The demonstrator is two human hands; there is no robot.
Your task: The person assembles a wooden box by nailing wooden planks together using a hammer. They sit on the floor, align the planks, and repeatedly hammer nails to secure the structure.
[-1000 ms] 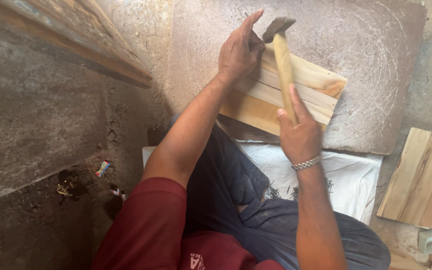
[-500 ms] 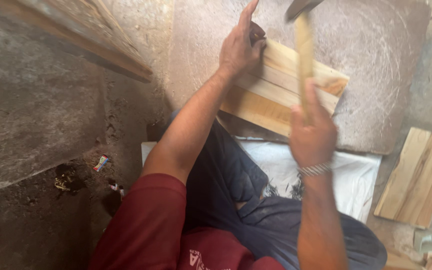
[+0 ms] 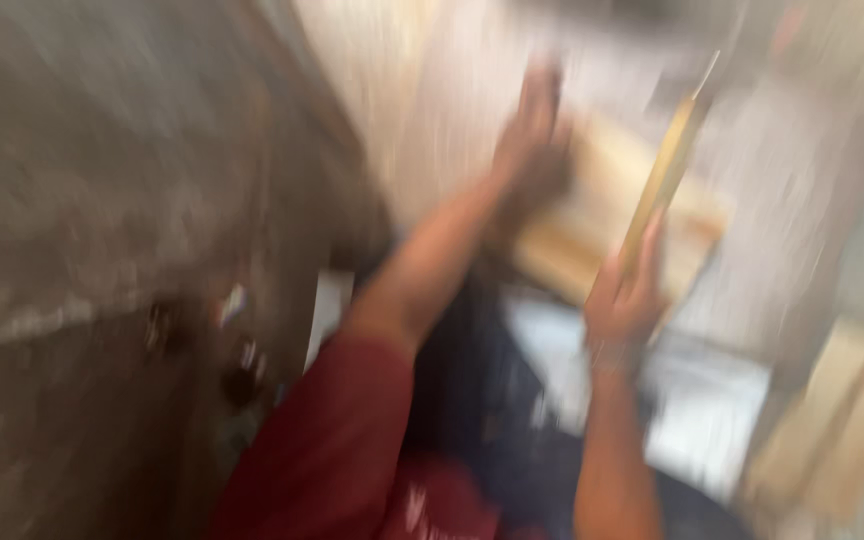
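The view is badly blurred. My right hand [image 3: 624,300] is closed around a wooden handle [image 3: 664,175], which rises tilted up and away from the boards [image 3: 592,215]; its head is lost in the blur. My left hand [image 3: 532,150] rests on the boards' far left edge, fingers laid flat as far as I can tell. The boards lie on a pale slab [image 3: 782,230], just beyond my knees.

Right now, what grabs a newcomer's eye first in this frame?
The heavy motion blur, then the right hand at centre right gripping a long wooden handle that slants up toward the top edge. Left of it, the left hand rests on pale wooden boards; the red sleeve fills the bottom centre.
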